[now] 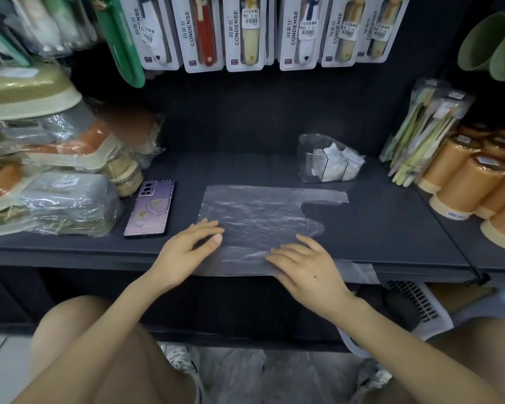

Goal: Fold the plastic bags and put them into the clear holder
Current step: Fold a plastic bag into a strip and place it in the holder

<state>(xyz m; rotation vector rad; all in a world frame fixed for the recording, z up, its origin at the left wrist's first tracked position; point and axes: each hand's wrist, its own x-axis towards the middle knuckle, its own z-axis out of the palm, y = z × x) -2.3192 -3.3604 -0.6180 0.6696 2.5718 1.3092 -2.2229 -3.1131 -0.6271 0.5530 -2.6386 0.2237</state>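
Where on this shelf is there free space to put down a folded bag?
Bare shelf lies behind the plastic bag, between the phone and the clear holder, and right of the bag up to the orange cups. The left end is crowded with wrapped goods.

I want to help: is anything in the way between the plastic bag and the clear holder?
Nothing visible. The plastic bag lies flat under the left hand and right hand; only bare shelf separates it from the clear holder behind, to the right. The phone lies off left.
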